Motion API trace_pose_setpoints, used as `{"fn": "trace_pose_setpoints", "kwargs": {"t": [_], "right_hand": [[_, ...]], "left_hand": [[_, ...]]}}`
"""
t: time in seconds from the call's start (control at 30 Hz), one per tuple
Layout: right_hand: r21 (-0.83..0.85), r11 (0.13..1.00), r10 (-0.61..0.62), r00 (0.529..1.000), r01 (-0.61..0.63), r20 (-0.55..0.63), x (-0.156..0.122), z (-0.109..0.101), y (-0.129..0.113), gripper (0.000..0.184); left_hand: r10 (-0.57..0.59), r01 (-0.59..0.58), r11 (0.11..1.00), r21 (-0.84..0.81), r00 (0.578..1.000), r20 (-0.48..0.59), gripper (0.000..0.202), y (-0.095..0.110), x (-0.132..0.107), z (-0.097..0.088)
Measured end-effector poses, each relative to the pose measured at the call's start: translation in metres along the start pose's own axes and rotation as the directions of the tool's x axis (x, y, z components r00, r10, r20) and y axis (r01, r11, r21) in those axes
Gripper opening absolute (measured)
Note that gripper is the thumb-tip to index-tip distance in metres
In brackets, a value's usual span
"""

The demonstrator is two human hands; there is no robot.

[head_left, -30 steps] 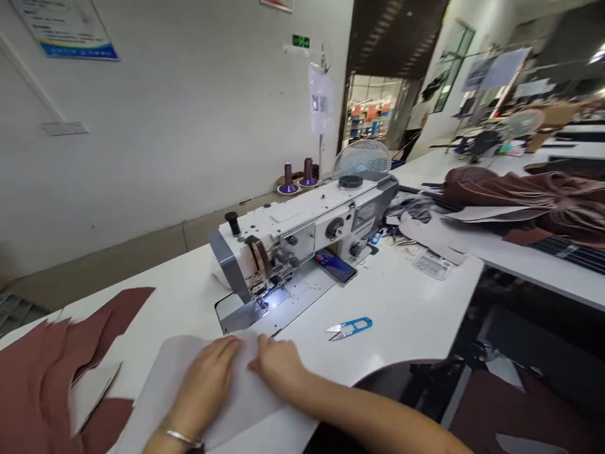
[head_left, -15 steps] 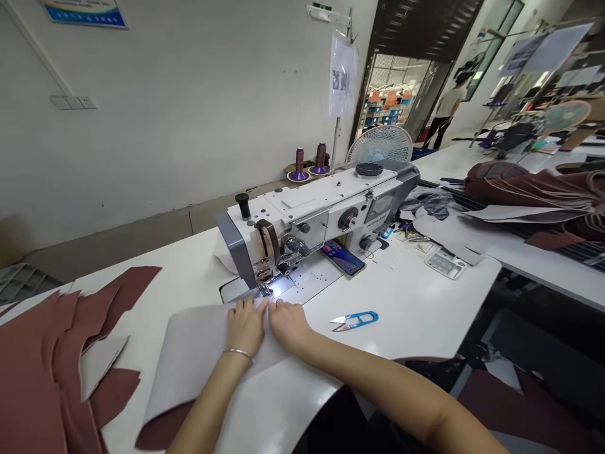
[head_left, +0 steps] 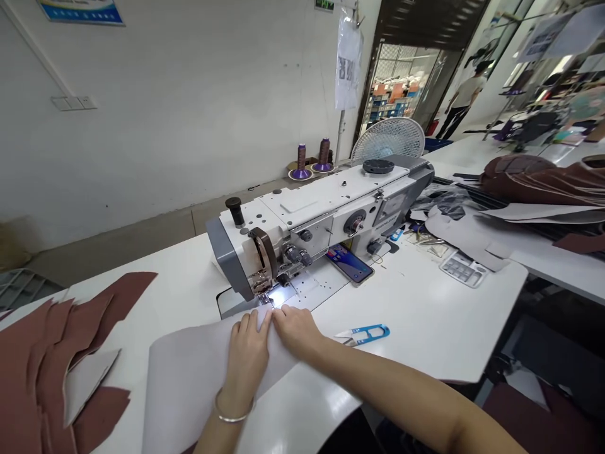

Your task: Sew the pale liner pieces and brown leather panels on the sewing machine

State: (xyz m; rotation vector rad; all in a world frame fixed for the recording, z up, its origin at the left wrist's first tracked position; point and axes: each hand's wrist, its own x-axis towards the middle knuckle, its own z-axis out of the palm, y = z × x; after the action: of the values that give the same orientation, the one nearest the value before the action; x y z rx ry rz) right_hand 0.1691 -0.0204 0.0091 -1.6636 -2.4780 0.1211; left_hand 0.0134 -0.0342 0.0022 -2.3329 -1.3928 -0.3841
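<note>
A large sheet point(head_left: 189, 372), pale grey on top and brown-red underneath, lies on the machine table with its far edge at the sewing machine's lit presser foot point(head_left: 265, 300). My left hand point(head_left: 249, 353) rests on it, fingers bent and thumb pointing at the foot, holding the sheet near that edge. Close beside it, my right hand point(head_left: 297, 329) pinches the sheet's edge, fingertips just in front of the foot. What lies under the fingers is hidden. The white sewing machine point(head_left: 307, 221) stands directly beyond both hands. Blue thread snips point(head_left: 371, 333) lie right of my right hand.
Brown-red cut pieces point(head_left: 42, 372) are piled at the left. A phone point(head_left: 350, 261) lies under the machine arm, with a clear plastic case point(head_left: 462, 270) to the right. Thread cones point(head_left: 301, 161) and a fan point(head_left: 390, 140) stand behind. A person point(head_left: 466, 101) is by the doorway.
My view has shifted, and the machine appears slightly larger. Both hands stay by the presser foot on the sheet. The sheet's folded brown-red underside has mostly left view at the bottom.
</note>
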Motion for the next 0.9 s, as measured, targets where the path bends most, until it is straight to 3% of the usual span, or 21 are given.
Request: {"fn": "trace_pose_setpoints", "kwargs": {"t": [0.3, 0.37, 0.57, 0.77, 0.9], "right_hand": [[0.063, 0.998, 0.029, 0.999, -0.028, -0.015, -0.002, 0.0, 0.003, 0.015], [0.056, 0.998, 0.009, 1.0, -0.008, -0.015, -0.004, -0.001, 0.002, 0.013], [-0.008, 0.999, -0.039, 0.999, 0.039, -0.025, -0.003, -0.004, -0.002, 0.013], [-0.015, 1.0, -0.02, 0.999, 0.02, -0.03, -0.002, -0.007, -0.001, 0.013], [-0.028, 0.998, -0.05, 0.998, 0.049, -0.039, -0.004, -0.012, -0.002, 0.013]], "left_hand": [[-0.037, 0.037, 0.999, -0.008, 0.998, 0.047, 0.049, 0.003, 0.008, -0.004], [-0.024, 0.024, 1.0, -0.019, 0.999, 0.026, 0.046, 0.003, 0.008, -0.004], [0.153, -0.156, 0.987, -0.022, 0.981, -0.12, 0.04, -0.003, 0.01, 0.003], [0.118, -0.118, 0.993, -0.002, 0.991, -0.068, 0.037, -0.001, 0.01, 0.0], [0.116, -0.118, 0.993, -0.023, 0.989, -0.089, 0.04, -0.002, 0.013, -0.004]]}}
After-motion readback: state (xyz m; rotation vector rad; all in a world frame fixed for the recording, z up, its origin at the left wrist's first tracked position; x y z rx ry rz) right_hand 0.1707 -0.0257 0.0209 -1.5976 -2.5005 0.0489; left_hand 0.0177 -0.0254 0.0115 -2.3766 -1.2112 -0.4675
